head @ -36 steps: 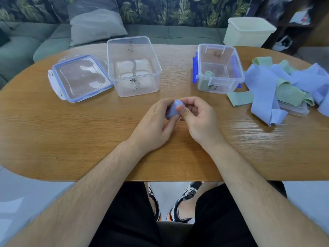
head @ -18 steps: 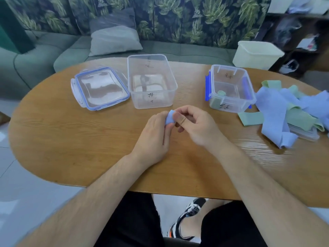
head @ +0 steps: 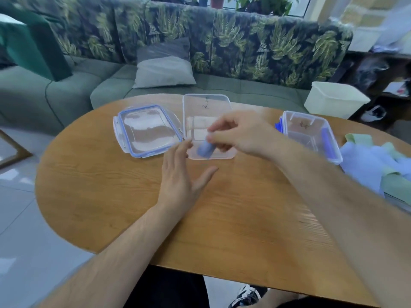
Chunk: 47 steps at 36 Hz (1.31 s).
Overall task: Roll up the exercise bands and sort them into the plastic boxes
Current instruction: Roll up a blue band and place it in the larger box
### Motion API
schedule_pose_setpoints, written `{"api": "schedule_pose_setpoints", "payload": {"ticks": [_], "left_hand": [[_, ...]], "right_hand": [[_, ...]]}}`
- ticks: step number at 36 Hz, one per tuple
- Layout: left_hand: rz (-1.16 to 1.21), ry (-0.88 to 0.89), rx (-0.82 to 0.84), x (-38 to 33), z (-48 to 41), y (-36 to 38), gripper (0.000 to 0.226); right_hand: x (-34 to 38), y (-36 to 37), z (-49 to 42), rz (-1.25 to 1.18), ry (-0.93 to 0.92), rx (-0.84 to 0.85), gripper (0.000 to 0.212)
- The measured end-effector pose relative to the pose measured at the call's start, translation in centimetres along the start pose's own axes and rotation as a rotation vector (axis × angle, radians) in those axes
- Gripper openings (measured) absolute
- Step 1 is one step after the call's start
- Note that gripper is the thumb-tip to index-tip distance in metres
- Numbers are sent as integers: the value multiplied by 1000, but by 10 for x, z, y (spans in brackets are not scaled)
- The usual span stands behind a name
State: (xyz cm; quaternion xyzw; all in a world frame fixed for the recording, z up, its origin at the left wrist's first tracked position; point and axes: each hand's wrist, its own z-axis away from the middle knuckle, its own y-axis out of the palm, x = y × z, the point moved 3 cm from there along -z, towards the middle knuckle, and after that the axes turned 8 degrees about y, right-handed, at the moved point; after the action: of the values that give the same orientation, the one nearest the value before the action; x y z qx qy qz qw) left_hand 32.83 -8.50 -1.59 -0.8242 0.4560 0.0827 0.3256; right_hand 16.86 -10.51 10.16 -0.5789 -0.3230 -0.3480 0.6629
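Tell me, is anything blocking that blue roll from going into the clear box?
Nothing visible. The right hand holds the blue roll at the open clear box; the lid lies off to its left.

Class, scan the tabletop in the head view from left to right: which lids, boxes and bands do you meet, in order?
blue-rimmed lid → large clear box → smaller box with blue clips → pile of unrolled bands
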Motion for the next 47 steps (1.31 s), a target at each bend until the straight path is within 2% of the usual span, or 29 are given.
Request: {"api": "schedule_pose_setpoints", "payload": {"ticks": [3,5,10,13,18,21,33,36,38,41,44,47], "left_hand": [[-23,-73,-73,9,-5,1,70],[-46,-81,-36,15,-9,5,70],[-77,-143,49,29,-15,17,67],[-72,-196,68,32,-16,19,65],[-72,-167,87,31,-16,19,62],[-67,-179,95,30,-16,19,62],[-50,-200,111,33,-16,19,59],[-43,-212,116,32,-16,19,59],[-42,-213,115,32,-16,19,58],[-22,-224,122,34,-16,19,57],[-4,-233,140,34,-16,19,58],[-4,-248,152,31,-17,18,58]], "right_hand": [[21,-16,-25,233,-59,-144,11],[26,-15,-46,315,-41,-146,10],[10,13,-82,358,118,58,22],[4,27,-88,384,153,153,21],[1,38,-91,376,205,260,19],[1,39,-90,335,209,302,10],[-7,41,-94,246,254,402,21],[-8,41,-95,316,265,360,12],[-9,42,-95,375,282,338,13],[-7,43,-93,420,303,361,8],[-7,43,-90,298,343,391,10],[-11,46,-93,194,399,352,15]]}}
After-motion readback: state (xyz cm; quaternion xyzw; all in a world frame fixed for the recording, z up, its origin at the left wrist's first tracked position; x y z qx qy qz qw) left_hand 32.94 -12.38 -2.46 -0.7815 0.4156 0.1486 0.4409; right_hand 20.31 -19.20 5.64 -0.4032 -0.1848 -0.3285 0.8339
